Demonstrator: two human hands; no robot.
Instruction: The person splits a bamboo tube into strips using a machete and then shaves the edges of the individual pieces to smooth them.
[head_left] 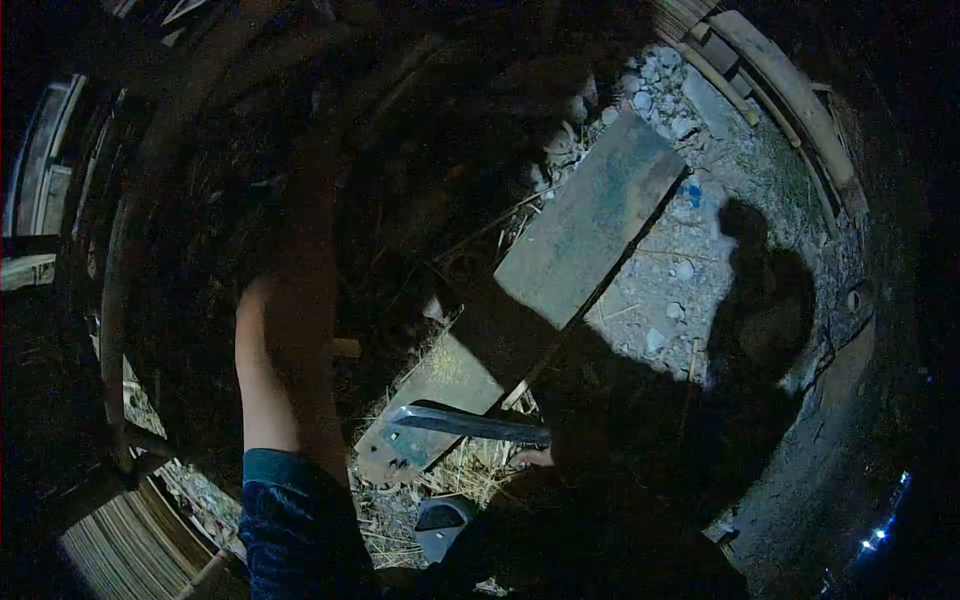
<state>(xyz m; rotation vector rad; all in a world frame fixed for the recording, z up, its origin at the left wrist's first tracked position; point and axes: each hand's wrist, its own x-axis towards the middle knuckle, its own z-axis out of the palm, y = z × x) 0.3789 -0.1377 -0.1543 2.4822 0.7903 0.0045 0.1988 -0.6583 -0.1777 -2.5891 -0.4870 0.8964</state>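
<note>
My right hand, mostly in deep shadow, is closed around the handle end of a large knife with a broad dark blade. The blade points left and lies over the near end of a long wooden board. On the left, my left forearm in a dark blue sleeve reaches forward. Only the lit edge of my left hand shows near the wrist; its fingers are lost in the dark, so whatever it touches is hidden. Pale crumbs lie on the board's near part.
Straw covers the ground beside the board, near a grey sandal or shoe. Stones lie at the far end. A person's shadow falls on the ground at right. Slatted wood or bamboo stands at lower left.
</note>
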